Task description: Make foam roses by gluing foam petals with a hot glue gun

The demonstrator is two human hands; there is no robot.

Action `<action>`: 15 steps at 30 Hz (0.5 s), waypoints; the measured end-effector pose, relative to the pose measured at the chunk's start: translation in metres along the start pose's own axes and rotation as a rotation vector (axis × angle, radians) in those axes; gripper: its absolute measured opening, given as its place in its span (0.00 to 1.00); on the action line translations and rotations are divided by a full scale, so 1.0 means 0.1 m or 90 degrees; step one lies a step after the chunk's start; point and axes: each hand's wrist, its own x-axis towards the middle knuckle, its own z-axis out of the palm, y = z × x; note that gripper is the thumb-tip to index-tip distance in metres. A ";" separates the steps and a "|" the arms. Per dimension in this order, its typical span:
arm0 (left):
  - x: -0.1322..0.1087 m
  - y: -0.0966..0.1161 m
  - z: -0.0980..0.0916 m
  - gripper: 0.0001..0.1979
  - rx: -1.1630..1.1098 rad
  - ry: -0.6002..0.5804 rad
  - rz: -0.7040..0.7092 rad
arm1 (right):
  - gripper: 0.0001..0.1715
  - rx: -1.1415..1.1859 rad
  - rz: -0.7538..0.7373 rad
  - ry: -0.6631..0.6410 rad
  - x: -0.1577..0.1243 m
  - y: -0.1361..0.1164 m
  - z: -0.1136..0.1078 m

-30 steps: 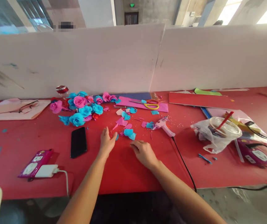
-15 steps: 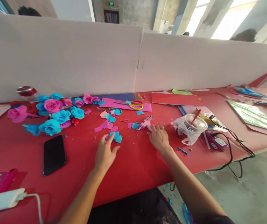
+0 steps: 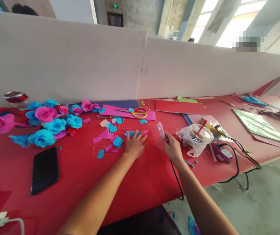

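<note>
My right hand [image 3: 173, 147] is wrapped round the pink hot glue gun [image 3: 160, 130], lifted a little off the red table, its black cord trailing down to the front edge. My left hand [image 3: 135, 146] lies palm down with fingers spread, its fingertips at a blue paper petal [image 3: 130, 133] and a pink one [image 3: 144, 132] that it partly covers. To the left of that hand are loose paper petals, among them a blue petal [image 3: 117, 141] and a pink petal [image 3: 105, 134]. Yellow-and-red-handled scissors [image 3: 139, 113] rest on a pink paper strip [image 3: 110, 111] behind.
Blue and pink paper flowers [image 3: 56, 125] cluster at the left, with a black phone [image 3: 45, 170] before them. A lidded plastic cup [image 3: 202, 133] in a bag stands right of my right hand, near a purple power strip [image 3: 222, 153]. A white partition [image 3: 81, 62] closes the back.
My right hand has picked up the glue gun and turned it. The left hand has moved right, from the loose petals to those where the gun lay.
</note>
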 end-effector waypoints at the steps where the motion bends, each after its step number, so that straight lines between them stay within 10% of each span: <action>1: -0.02 -0.10 -0.05 0.20 0.016 0.020 -0.032 | 0.23 0.026 0.000 0.012 -0.03 0.02 -0.02; 8: -0.38 -0.92 -0.47 0.15 0.084 0.206 -0.336 | 0.24 0.248 0.041 0.045 -0.14 0.17 0.01; 15: 0.14 -1.67 -0.40 0.23 -0.101 0.180 -0.440 | 0.25 0.245 0.077 0.059 -0.19 0.26 0.13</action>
